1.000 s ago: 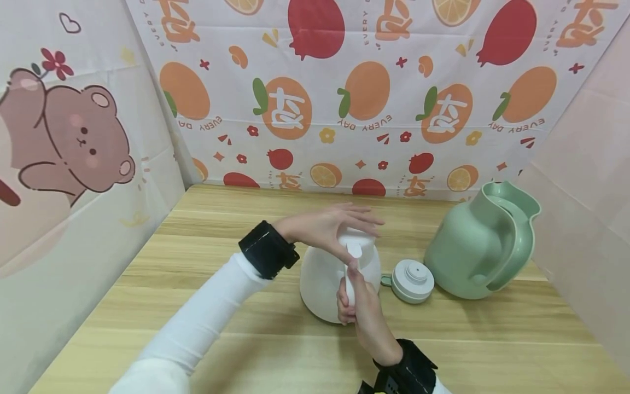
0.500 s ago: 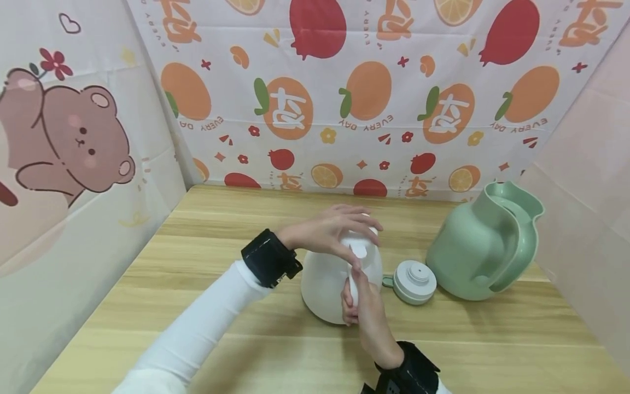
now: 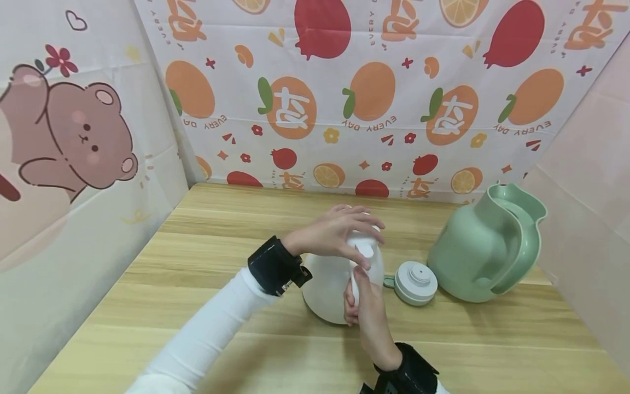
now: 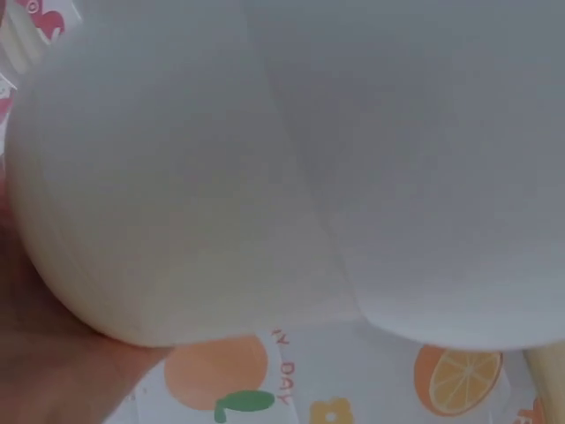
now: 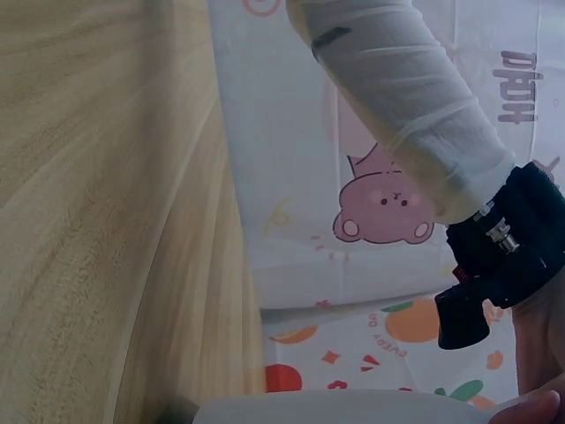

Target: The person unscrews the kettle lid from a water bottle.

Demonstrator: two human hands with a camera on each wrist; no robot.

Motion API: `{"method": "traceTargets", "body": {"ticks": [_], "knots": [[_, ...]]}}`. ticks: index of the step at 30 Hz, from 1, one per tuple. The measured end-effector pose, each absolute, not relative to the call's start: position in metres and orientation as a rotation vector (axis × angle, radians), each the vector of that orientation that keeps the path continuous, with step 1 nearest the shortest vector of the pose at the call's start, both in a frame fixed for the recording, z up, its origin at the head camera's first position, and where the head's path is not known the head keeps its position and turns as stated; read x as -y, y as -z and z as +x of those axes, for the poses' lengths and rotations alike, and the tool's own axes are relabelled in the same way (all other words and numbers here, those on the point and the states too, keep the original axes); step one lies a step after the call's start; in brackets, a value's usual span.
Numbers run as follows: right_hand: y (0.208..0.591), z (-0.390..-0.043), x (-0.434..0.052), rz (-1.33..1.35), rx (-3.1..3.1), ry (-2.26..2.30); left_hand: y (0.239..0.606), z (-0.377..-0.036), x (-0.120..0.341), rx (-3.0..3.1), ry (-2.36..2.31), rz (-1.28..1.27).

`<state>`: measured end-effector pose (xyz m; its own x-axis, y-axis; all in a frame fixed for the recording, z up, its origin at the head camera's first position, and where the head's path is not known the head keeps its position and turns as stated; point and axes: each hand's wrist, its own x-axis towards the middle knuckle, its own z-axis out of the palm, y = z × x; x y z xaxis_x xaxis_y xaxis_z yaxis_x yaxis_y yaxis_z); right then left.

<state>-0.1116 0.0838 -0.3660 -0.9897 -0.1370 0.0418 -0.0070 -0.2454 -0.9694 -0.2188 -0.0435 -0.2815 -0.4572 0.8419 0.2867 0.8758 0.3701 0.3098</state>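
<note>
Two jugs: white plastic jug (image 3: 327, 287) at table centre; mint-green plastic jug (image 3: 484, 246) at its 3 o'clock
Left hand (image 3: 334, 236): fingers curled over the white jug's lid (image 3: 365, 247), grasping it
Right hand (image 3: 366, 309): wrapped round the white jug's handle at 6 o'clock
Loose lid: round mint-green cap (image 3: 415, 282) between the jugs
Writing: "EVERY DAY" upside down on the fruit-print backdrop (image 3: 374, 82)
Surface: light wooden table (image 3: 221, 246)

Bright, even indoor light with soft shadows on the bench (image 3: 221, 262). The head view bends at its edges; the left wrist view is a washed-out, unfocused blur.
</note>
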Motion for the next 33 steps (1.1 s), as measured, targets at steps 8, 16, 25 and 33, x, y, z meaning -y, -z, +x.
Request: {"method": "traceTargets", "body": {"ticks": [8, 16, 25, 33], "knots": [[0.367, -0.112, -0.083, -0.134, -1.876, 2.427, 0.283, -0.211, 0.036, 2.565, 0.614, -1.414], [0.365, -0.111, -0.082, -0.151, -1.871, 2.432, 0.286, -0.198, 0.027, 2.57, 0.612, -1.181], [0.365, -0.11, -0.084, -0.151, -1.862, 2.434, 0.288, -0.185, 0.013, 2.626, 0.593, -0.89], [0.365, -0.111, -0.087, -0.161, -1.831, 2.399, 0.295, -0.175, -0.002, 2.576, 0.539, -0.649]]}}
